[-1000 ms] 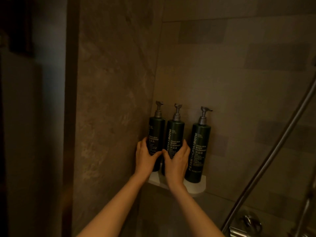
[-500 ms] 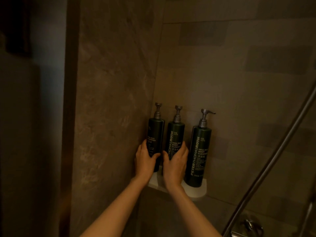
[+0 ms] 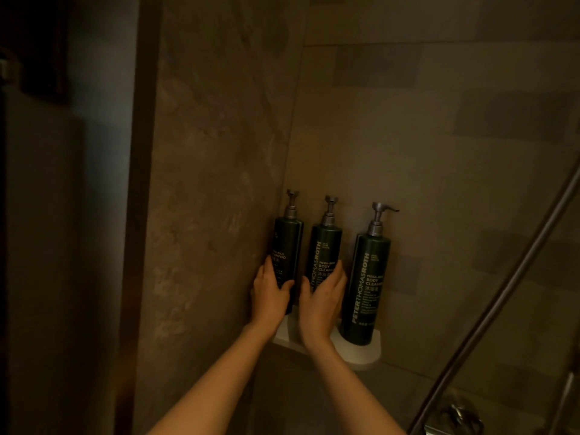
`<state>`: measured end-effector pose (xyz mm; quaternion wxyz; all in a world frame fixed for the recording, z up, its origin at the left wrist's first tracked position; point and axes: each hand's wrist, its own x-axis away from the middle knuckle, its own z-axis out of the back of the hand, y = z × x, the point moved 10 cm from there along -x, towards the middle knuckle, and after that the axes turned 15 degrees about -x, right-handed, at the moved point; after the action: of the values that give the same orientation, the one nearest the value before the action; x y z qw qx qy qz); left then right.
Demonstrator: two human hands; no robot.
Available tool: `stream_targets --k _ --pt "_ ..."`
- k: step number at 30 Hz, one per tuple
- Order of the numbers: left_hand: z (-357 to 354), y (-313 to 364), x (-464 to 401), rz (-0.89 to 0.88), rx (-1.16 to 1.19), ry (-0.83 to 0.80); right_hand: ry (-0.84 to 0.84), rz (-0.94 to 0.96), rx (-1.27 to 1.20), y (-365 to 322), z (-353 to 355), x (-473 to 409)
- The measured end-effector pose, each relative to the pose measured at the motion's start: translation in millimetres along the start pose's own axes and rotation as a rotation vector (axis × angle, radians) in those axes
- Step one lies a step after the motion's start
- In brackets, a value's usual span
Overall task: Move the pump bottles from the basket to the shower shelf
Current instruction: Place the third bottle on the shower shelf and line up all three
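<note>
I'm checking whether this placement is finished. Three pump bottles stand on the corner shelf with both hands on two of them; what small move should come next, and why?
Probably let go and draw both hands back. The left hand grips the shampoo bottle, the right hand holds the middle bottle, and with the right bottle all three stand upright on the white shelf, so nothing looks left to adjust.
</note>
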<state>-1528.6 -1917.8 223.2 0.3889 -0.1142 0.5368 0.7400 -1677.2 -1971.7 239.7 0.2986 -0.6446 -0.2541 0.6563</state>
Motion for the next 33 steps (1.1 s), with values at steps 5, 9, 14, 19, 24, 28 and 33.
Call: stream_targets --k 5,9,14,19,24,28,33 --pt "-1.4 -0.9 -0.6 0.003 0.004 -0.009 -0.017 -0.034 0.007 6.8 -1.2 -1.4" --pt "-6.2 -3.9 -3.9 0.035 -0.043 -0.031 -0.005 -0.027 0.009 4.8 -0.8 -0.5" --pt "-8.3 -4.1 -3.9 0.048 -0.061 -0.035 0.0 -0.015 0.007 3.5 -0.9 0.5" --pt "-7.6 -5.6 -5.0 0.043 -0.069 -0.042 0.009 -0.019 -0.01 2.7 -0.5 0.7" --pt "-7.1 -4.6 -1.5 0.031 -0.07 -0.045 -0.007 -0.023 0.012 4.0 -2.0 1.1" --pt "0.7 3.1 14.2 0.026 -0.07 -0.018 -0.031 -0.009 0.004 -3.0 2.8 10.1" --pt "10.8 30.1 59.0 -0.125 -0.066 0.059 -0.023 0.173 -0.076 -23.3 37.3 42.2"
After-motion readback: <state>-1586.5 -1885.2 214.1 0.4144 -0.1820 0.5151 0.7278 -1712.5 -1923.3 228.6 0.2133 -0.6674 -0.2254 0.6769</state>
